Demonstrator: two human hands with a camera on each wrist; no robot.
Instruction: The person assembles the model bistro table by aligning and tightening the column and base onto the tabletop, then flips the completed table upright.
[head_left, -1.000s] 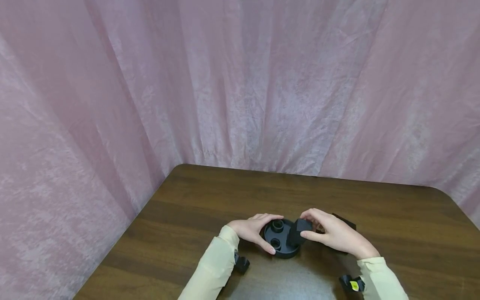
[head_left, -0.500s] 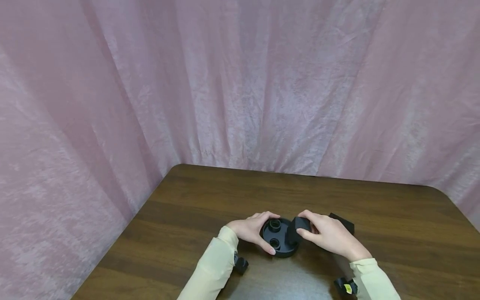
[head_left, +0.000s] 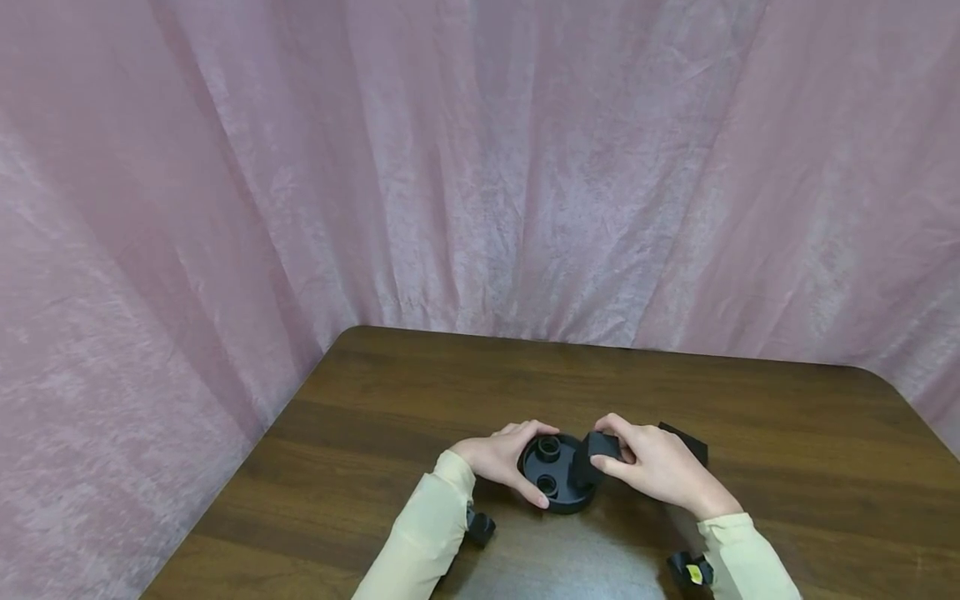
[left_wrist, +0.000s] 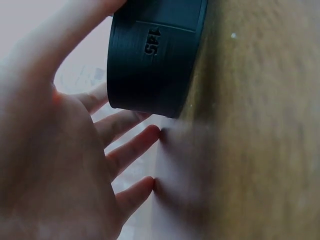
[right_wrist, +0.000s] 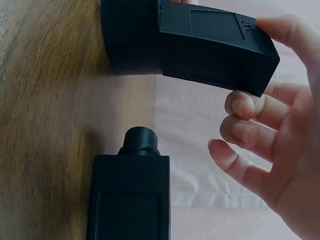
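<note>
A round, shallow black base point(head_left: 561, 477) with a raised rim sits on the table in the head view. Two ring-shaped sockets show in its left part. My left hand point(head_left: 504, 458) holds the base's left side, thumb at the near rim and index finger at the far rim. A raised number marks the wall of the base point(left_wrist: 150, 60) in the left wrist view. My right hand point(head_left: 658, 467) pinches the top of a black rectangular block point(head_left: 602, 447), which stands slightly tilted at the base's right part. The block's lower end is hidden inside the rim.
A second black block point(right_wrist: 131, 197) with a short round neck lies on the table, partly behind my right hand in the head view. The brown wooden table point(head_left: 450, 375) ends at a pink curtain point(head_left: 480, 167). A small camera is strapped at each wrist.
My right hand has shifted slightly left with the block, which now leans less than it did a second ago. My left hand keeps its hold on the base.
</note>
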